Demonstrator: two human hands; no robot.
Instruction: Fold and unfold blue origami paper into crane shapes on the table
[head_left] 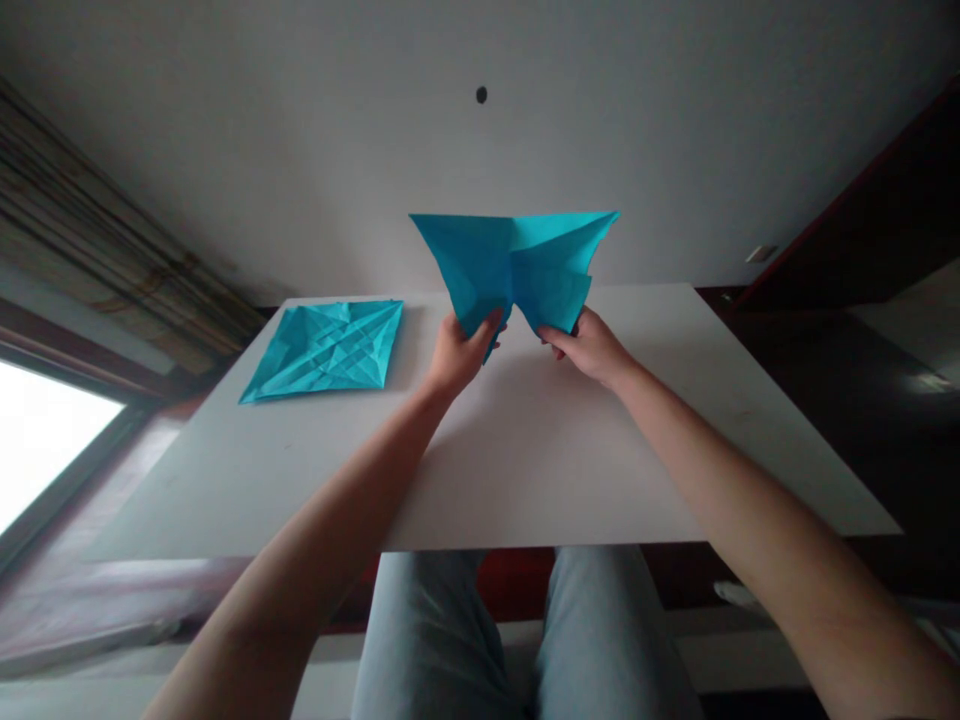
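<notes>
A folded turquoise paper butterfly (pixel 551 262) is held up above the far half of the table, its two wings spread wide with a crease down the middle. My left hand (pixel 463 350) pinches the lower tip of the left wing, thumb in front. On the other side, my right hand (pixel 581 345) grips the bottom of the right wing the same way. The fingers behind the paper are partly hidden. To the left lies a second turquoise sheet (pixel 330 348), flat and covered with crisscross creases; neither hand touches it.
The white table (pixel 555 480) reaches back to a pale wall (pixel 337 150) with a dark round spot (pixel 481 95). Curtains (pixel 112 220) and a bright window (pixel 45 430) are at the left. My legs (pixel 427 630) are under the near table edge.
</notes>
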